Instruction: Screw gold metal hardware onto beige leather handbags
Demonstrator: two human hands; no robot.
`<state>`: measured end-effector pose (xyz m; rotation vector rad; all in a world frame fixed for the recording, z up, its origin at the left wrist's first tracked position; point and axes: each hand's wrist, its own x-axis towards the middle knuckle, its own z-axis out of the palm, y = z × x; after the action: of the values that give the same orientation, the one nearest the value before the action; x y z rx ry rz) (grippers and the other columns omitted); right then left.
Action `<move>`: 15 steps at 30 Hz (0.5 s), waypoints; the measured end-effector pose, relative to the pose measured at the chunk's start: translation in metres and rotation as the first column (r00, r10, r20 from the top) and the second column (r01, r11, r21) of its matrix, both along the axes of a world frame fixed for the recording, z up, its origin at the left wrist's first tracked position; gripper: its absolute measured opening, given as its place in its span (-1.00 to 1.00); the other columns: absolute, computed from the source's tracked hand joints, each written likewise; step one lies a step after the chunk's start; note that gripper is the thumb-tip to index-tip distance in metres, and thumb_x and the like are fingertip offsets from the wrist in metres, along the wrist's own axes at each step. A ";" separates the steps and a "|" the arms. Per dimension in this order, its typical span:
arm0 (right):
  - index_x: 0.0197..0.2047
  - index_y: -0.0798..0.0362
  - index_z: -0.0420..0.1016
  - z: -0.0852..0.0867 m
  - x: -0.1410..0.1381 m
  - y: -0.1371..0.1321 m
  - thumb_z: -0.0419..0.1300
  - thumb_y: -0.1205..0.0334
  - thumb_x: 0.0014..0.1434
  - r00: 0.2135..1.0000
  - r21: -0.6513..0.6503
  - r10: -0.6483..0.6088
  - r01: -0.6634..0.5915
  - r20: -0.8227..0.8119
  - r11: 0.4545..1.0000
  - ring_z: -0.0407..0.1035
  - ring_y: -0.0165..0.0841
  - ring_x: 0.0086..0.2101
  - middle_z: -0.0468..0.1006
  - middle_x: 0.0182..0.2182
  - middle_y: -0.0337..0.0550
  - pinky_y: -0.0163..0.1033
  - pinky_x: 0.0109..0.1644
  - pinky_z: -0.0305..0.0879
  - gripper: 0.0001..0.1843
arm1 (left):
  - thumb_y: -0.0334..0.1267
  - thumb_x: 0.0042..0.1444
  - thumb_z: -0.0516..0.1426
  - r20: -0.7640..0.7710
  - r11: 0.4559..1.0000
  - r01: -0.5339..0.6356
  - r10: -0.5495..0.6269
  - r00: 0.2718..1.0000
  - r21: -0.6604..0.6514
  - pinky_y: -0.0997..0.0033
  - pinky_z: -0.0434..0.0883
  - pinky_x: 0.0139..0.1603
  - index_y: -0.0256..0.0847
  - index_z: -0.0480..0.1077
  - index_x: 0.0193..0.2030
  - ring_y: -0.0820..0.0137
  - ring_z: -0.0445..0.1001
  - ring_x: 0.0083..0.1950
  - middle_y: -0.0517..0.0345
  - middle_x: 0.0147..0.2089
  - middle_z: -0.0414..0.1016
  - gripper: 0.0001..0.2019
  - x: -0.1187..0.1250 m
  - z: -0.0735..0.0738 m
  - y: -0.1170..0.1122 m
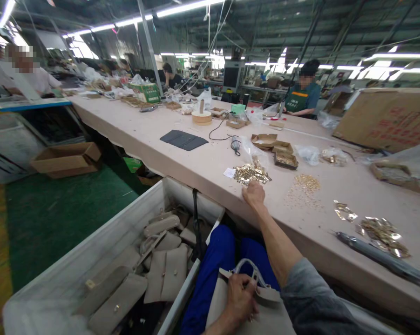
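Under factory lights [189, 8], grasps a handbag [271, 318] on lap [217, 260] beside the table [136, 130] with left hand [240, 300], presumably for steadiness, and touches with right hand [254, 194] metal fittings [247, 173] heaped on the table's near edge, likely for reach, with any pinch impossible to tell.

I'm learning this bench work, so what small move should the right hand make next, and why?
Probably pinch one piece from the pile of gold-coloured metal pieces: the right hand is at its near edge, while the left hand is on the beige bag.
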<state>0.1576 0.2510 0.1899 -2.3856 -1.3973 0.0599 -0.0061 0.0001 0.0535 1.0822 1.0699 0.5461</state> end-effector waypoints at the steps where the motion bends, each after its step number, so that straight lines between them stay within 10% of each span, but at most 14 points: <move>1: 0.02 0.21 0.54 0.001 0.000 0.004 0.23 0.19 0.26 1.000 -0.015 -0.021 0.021 -0.014 1.000 0.52 -0.04 -0.03 0.61 -0.08 0.25 -0.10 0.04 0.41 -0.67 | 0.09 0.12 0.10 -0.005 0.999 -0.017 0.017 1.000 0.031 0.45 0.21 -0.66 -0.25 0.51 -0.48 0.29 0.39 -0.69 0.13 -0.72 0.33 -0.57 0.000 -0.004 0.001; 15: 0.02 0.22 0.60 0.008 -0.001 0.028 0.33 0.34 0.11 0.995 -0.111 -0.060 0.052 -0.077 0.992 0.55 -0.04 -0.01 0.62 -0.07 0.28 -0.16 0.02 0.45 -0.62 | 0.29 0.07 0.08 -0.012 0.999 -0.028 0.029 1.000 0.025 0.45 0.18 -0.70 -0.22 0.48 -0.48 0.31 0.34 -0.72 0.18 -0.75 0.24 -0.45 0.001 -0.015 0.006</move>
<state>0.1561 0.2788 0.1975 -2.4799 -1.3207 0.2207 -0.0049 0.0064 0.0380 1.0949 1.0935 0.5773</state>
